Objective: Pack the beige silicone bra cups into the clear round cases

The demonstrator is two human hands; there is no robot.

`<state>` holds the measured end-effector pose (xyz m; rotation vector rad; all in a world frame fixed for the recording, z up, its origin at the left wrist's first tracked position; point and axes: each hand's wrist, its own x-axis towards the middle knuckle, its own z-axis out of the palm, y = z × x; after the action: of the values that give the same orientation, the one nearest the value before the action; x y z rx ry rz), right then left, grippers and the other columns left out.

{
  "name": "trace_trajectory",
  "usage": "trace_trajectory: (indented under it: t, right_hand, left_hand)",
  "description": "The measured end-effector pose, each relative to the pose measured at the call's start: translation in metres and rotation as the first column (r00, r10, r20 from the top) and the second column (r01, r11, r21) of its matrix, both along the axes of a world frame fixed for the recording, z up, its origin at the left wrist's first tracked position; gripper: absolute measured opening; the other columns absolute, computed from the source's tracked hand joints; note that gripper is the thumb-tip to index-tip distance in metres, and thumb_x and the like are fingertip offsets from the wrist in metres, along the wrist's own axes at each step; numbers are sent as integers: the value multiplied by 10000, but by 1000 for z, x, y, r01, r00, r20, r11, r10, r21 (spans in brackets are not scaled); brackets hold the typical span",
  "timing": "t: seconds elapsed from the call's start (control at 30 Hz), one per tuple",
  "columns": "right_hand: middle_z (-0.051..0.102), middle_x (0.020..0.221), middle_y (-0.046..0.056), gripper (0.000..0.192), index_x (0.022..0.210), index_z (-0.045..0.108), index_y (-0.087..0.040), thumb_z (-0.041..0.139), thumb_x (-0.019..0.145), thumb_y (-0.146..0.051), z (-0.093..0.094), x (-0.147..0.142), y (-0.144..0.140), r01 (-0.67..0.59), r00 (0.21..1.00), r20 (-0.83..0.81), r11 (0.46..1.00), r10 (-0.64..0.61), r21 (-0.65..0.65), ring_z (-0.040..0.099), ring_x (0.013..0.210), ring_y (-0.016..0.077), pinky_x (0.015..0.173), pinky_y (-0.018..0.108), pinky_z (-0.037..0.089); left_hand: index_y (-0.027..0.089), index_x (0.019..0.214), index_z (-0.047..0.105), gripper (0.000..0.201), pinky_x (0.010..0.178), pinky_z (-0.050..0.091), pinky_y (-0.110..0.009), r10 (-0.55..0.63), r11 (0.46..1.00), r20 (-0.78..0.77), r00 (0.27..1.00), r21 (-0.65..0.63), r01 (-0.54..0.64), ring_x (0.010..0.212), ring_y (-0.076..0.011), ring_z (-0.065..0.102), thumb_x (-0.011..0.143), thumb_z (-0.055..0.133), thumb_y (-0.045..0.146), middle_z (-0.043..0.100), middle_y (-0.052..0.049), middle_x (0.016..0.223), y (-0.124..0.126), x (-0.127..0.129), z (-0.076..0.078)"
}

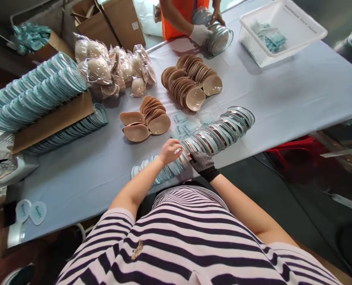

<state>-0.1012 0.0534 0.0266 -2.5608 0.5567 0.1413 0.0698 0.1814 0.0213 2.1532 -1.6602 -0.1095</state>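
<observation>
A long row of nested clear plastic cases (223, 132) lies slantwise along the near side of the table, and brown shows inside several of them. Both my hands meet at the middle of this row. My bare left hand (171, 151) has its fingers curled over the edge of a case. Opposite it, my right hand (203, 163), in a dark mesh glove, pinches the same part of the row with its fingertips. The left end of the row (164, 174) is partly hidden by my left forearm. Just beyond lie printed pale-blue packets (186, 128).
Brown bra cups stand in a small stack (152, 118) and a larger stack (190, 81). Bagged cups (105, 67) and rows of blue-lidded cases (36, 95) are at left. Across the table, a person's gloved hand (200, 35) holds cases near a white basket (259, 55).
</observation>
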Motion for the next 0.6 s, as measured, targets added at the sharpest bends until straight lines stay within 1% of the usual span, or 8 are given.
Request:
trace_trajectory:
  t: [0.03, 0.1, 0.2, 0.27, 0.3, 0.4, 0.5, 0.6]
  right_hand:
    - [717, 1107, 120, 318, 1115, 702, -178, 446, 956, -279, 3, 4, -7, 8, 1000, 12, 1000, -8, 18, 636, 1003, 247, 877, 316, 451]
    - [721, 1098, 108, 310, 1107, 704, -181, 449, 951, -266, 8, 23, -24, 8, 996, 93, 999, -11, 34, 640, 1019, 239, 898, 312, 456]
    - [693, 1185, 104, 329, 1186, 663, -170, 454, 940, -235, 14, 81, -46, 9, 963, 268, 999, -22, 47, 616, 1111, 233, 987, 329, 441]
    - [636, 1307, 105, 392, 1294, 587, -165, 505, 915, -227, 13, 134, -53, 23, 952, 302, 997, -45, 75, 574, 1204, 227, 1043, 337, 418]
    - [607, 1350, 111, 438, 1330, 549, -164, 545, 897, -235, 12, 161, -55, 34, 962, 268, 995, -58, 92, 563, 1227, 228, 1047, 341, 420]
    - [621, 1319, 136, 514, 1322, 511, -168, 654, 845, -294, 2, 226, -54, 78, 996, 37, 990, -82, 119, 611, 1158, 250, 956, 357, 478]
    - [695, 1143, 129, 399, 1213, 556, -186, 664, 851, -313, -5, 260, -48, 92, 993, -87, 992, -84, 84, 660, 1027, 259, 853, 362, 502]
    - [696, 1067, 113, 357, 1171, 575, -173, 681, 857, -306, 3, 272, -35, 74, 997, -44, 988, -69, 134, 660, 970, 243, 841, 373, 514]
  left_hand:
    - [234, 948, 703, 211, 975, 457, -408, 133, 990, 0, 991, -39, -133, 1060, -227, 575, 919, 507, 306, 642, -98, 1073, 5, 13, 2]
    - [228, 1005, 699, 201, 992, 449, -433, 355, 933, -1, 935, -55, -355, 1097, -252, 562, 905, 537, 289, 637, -106, 1105, 16, 46, 4]
    - [220, 1122, 668, 275, 1008, 432, -485, 561, 828, 1, 828, 9, -561, 1163, -307, 530, 860, 589, 253, 623, -130, 1196, 23, 101, 1]
    - [226, 1182, 637, 351, 1026, 411, -526, 608, 792, -10, 794, 77, -605, 1203, -336, 505, 832, 621, 241, 610, -141, 1247, 20, 128, -7]
    - [228, 1205, 622, 382, 1033, 402, -542, 615, 785, -19, 788, 111, -610, 1214, -345, 497, 823, 631, 238, 604, -146, 1261, 16, 136, -13]
    - [235, 1290, 563, 480, 1038, 392, -558, 637, 765, -47, 769, 164, -623, 1221, -349, 490, 814, 632, 231, 577, -159, 1296, 6, 144, -30]
    - [241, 1397, 467, 616, 1043, 384, -555, 689, 721, -42, 723, 144, -678, 1220, -344, 485, 803, 628, 224, 529, -168, 1329, 2, 143, -38]
    - [254, 1417, 446, 660, 1053, 381, -541, 724, 686, -35, 689, 134, -715, 1227, -337, 485, 782, 619, 205, 504, -163, 1333, 5, 151, -34]
